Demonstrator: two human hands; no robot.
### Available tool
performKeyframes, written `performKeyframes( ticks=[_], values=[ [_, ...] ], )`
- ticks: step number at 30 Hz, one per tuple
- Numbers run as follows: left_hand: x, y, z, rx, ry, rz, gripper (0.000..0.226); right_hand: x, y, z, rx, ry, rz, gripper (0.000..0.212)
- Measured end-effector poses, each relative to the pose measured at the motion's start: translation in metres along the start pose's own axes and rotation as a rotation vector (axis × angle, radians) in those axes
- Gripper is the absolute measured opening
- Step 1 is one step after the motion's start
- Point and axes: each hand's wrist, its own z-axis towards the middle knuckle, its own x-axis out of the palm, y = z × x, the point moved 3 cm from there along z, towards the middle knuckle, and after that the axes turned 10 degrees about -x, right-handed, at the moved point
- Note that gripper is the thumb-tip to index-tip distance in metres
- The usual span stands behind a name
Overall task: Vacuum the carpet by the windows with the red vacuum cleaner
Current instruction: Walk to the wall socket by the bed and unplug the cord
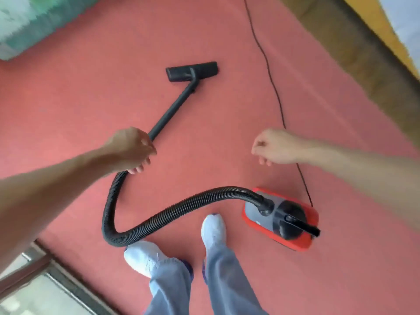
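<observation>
- The red vacuum cleaner (281, 220) sits on the salmon-red carpet (91, 98), just right of the person's right foot (213, 228); its shell is red, with a grey top and a black dome.
- A black ribbed hose (181, 208) leaves the front of the body, loops low past the left foot (143, 255), touching it, and rises to the left hand (134, 151).
- The left hand grips the joint where the hose meets the straight black wand (175, 105).
- The wand slants away to a black floor head (192, 70), which lies flat on the carpet.
- The right hand (277, 146) hangs in the air with its fingers curled in, holding nothing.
- A thin black cord (272, 87) trails across the carpet from the far edge to the vacuum's rear.
- Edges: a brown band (341, 53) on the right, a blurred green-white thing (34, 19) at far left, and a frame (68, 285) with glass at near left.
- Bare carpet lies all round the floor head.
</observation>
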Motion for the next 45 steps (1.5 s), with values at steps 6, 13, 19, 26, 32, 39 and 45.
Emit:
performKeyframes(
  ticks=[6,13,19,26,32,39,45],
  values=[
    [0.104,-0.097,-0.029,0.218,0.118,0.271,0.02,0.033,-0.153,-0.102,0.272,-0.039,0.052,0.026],
    [0.269,-0.12,-0.052,0.277,0.139,0.714,0.027,0.146,-0.257,-0.149,0.278,0.015,-0.054,0.031],
    [0.386,-0.159,-0.067,0.637,-0.059,0.852,0.021,0.199,-0.323,-0.183,0.315,-0.015,0.078,0.03],
    [0.495,-0.212,-0.062,0.734,0.041,0.995,0.042,0.25,-0.362,-0.177,0.229,-0.047,0.32,0.027],
    [0.533,-0.184,-0.053,0.579,-0.036,1.092,0.042,0.282,-0.359,-0.151,0.128,-0.046,0.405,0.054],
    [0.539,-0.182,-0.051,0.585,-0.044,1.106,0.04,0.299,-0.355,-0.136,0.209,-0.084,0.657,0.062],
    [0.542,-0.183,-0.049,0.566,-0.049,1.15,0.038,0.309,-0.347,-0.12,0.25,0.061,0.65,0.08]
  ],
)
